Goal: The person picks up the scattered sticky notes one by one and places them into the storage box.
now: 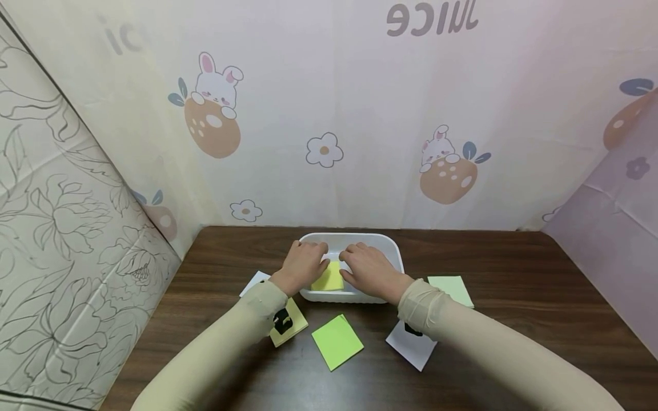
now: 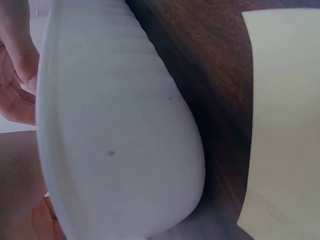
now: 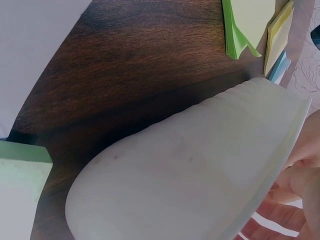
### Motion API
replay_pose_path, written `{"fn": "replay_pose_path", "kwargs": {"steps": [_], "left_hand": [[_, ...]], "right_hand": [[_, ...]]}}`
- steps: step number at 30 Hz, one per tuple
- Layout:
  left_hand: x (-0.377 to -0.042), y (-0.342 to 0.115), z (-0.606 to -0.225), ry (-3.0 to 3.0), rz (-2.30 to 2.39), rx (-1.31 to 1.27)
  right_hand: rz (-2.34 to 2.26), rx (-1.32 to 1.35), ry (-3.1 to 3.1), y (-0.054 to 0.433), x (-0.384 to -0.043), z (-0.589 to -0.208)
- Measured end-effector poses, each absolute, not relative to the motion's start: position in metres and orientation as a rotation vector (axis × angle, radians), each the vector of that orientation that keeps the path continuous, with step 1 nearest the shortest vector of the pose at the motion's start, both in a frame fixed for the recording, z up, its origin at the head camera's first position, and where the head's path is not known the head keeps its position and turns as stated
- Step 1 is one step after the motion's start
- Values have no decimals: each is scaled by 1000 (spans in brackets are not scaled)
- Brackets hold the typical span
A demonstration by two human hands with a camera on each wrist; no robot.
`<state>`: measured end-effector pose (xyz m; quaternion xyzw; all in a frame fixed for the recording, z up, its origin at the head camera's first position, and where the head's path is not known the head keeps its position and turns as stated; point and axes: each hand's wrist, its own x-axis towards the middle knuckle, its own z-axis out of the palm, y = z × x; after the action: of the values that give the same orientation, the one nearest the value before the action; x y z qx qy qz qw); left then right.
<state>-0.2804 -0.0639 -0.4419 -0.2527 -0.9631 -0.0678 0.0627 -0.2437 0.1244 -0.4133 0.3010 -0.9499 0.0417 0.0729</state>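
Observation:
A white plastic tub (image 1: 354, 297) stands near the back of the table. Inside it lies a yellow sticky note pad (image 1: 332, 278), partly covered by my hands. My left hand (image 1: 302, 264) reaches over the tub's left part, fingers loosely bent, thumb near the pad. Opposite it, my right hand (image 1: 372, 270) hangs over the right part with its thumb close to the pad's right edge. Nothing shows in either hand's grasp. In the right wrist view the tub's wall (image 3: 170, 175) hides part of the bent fingers (image 3: 285, 215).
In front of the tub lies a bright green pad (image 1: 337, 342). A pale yellow pad (image 1: 294, 324) and a bluish-white one (image 1: 254, 282) lie left, partly under my left arm. Right are a lavender pad (image 1: 411, 347) and a pale green pad (image 1: 453, 290). A patterned curtain (image 1: 329, 188) hangs behind.

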Motion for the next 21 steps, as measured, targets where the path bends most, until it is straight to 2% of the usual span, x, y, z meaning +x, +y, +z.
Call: {"fn": "replay_pose_path", "kwargs": {"steps": [21], "left_hand": [[-269,-63,-430,-2792,-241,-815]], "right_hand": [[131,907,-2801,133,-243,-411]]}}
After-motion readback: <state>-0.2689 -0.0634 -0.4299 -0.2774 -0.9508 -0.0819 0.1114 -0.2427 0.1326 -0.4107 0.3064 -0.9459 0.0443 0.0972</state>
